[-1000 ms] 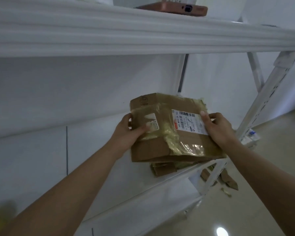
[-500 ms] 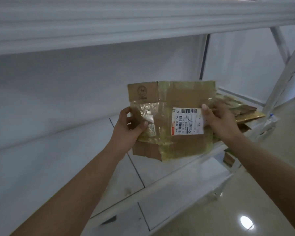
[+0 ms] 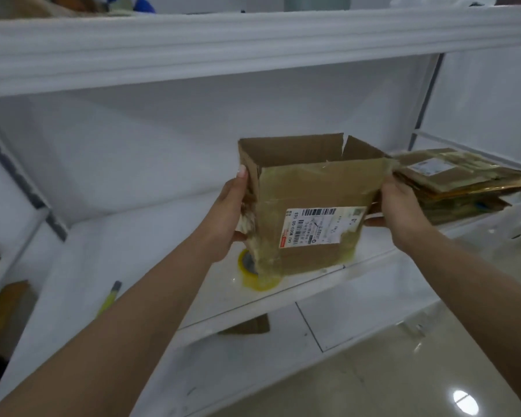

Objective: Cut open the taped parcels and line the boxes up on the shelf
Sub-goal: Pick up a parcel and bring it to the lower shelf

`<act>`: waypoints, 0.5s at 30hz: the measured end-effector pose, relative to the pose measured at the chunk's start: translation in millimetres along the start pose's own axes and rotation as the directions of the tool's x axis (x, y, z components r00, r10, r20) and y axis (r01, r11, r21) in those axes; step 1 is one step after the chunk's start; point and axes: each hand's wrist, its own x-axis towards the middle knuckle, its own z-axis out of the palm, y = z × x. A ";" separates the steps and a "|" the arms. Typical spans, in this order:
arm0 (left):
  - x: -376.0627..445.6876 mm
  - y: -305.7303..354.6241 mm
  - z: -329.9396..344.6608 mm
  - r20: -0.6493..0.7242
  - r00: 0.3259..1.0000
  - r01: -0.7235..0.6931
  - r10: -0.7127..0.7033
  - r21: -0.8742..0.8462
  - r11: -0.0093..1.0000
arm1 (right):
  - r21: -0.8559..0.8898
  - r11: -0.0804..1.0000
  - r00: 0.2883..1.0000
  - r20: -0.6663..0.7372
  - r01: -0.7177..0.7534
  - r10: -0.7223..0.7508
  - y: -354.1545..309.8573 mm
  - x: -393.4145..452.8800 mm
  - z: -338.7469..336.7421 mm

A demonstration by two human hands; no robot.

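A brown cardboard box [image 3: 313, 188] stands upright with its top open, just above the white shelf board [image 3: 286, 293]. Yellowish tape and a white shipping label cover its front face. My left hand [image 3: 233, 206] grips the box's left edge, thumb up along the corner. My right hand [image 3: 399, 206] grips the right edge. To the right on the same shelf lies a stack of flattened taped boxes [image 3: 454, 182].
A roll of yellow tape [image 3: 253, 275] lies on the shelf under the box's left corner. A yellow-handled cutter [image 3: 109, 299] lies at the left of the shelf. Another shelf board [image 3: 253, 46] hangs close overhead. Cardboard scraps [image 3: 247, 326] lie on the tiled floor below.
The flat, collapsed box has been squared open into an upright box and lowered toward the shelf. My view has shifted so the stack of flat boxes sits at the right.
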 end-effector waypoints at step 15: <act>-115.0 -21.7 -121.4 -0.159 0.987 0.006 -0.012 -0.034 0.999 | 0.343 0.910 0.878 0.477 -0.233 0.045 -20.8 -125.1 116.0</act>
